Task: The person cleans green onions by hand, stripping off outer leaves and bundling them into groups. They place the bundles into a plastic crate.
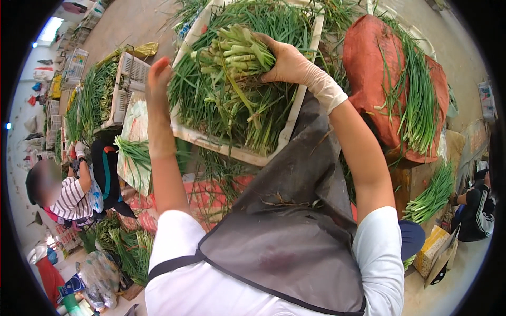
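Note:
My right hand [289, 62], with a pale thin glove cuff at the wrist, is closed round a thick bunch of green stalks [237, 51]. Their pale cut ends point up and left, and leaves trail below. Under the bunch stands a white crate [203, 138] heaped with long green leafy stalks [211, 113]. My left hand [159, 79] is raised at the crate's left edge, apart from the bunch. Motion blurs it somewhat, but its fingers look extended, with nothing visible in them.
To the right, an orange-red sack [369, 68] carries long greens [421, 110]. Another white crate [124, 84] of greens stands at left. A co-worker in a striped shirt [71, 200] sits at left; another person [477, 210] is at far right. My dark apron [284, 226] reaches toward the crate.

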A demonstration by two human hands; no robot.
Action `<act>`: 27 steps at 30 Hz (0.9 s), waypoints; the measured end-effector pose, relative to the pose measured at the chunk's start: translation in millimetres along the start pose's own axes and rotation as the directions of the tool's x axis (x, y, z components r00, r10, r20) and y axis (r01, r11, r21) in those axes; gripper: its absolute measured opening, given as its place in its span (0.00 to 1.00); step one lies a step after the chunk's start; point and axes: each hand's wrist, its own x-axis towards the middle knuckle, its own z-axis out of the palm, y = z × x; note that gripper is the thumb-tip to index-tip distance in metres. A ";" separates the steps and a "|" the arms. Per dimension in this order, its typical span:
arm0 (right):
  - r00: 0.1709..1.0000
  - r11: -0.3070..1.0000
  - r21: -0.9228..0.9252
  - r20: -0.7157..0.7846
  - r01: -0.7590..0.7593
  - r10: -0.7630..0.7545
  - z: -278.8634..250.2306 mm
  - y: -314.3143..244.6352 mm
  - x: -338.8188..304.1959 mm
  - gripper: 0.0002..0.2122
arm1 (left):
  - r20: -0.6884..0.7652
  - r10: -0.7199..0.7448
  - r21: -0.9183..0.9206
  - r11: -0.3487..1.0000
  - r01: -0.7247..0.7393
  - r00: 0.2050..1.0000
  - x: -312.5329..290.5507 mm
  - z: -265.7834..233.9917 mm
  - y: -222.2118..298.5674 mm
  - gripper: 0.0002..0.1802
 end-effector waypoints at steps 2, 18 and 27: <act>0.997 0.997 -0.002 -0.028 -0.074 0.074 -12.9 14.1 4.0 0.45 | 0.214 0.195 -0.120 0.978 -0.172 0.957 -38.4 16.7 26.0 0.47; 0.964 0.930 0.304 0.227 -0.205 0.138 -35.4 3.1 -0.5 0.54 | 0.372 0.285 -0.329 0.930 -0.162 0.883 12.9 150.7 -24.0 0.36; 0.768 0.871 -0.470 -0.504 0.142 -0.397 4.4 3.4 33.1 0.43 | 0.529 0.388 -0.175 0.920 -0.351 0.755 9.8 171.1 -27.6 0.31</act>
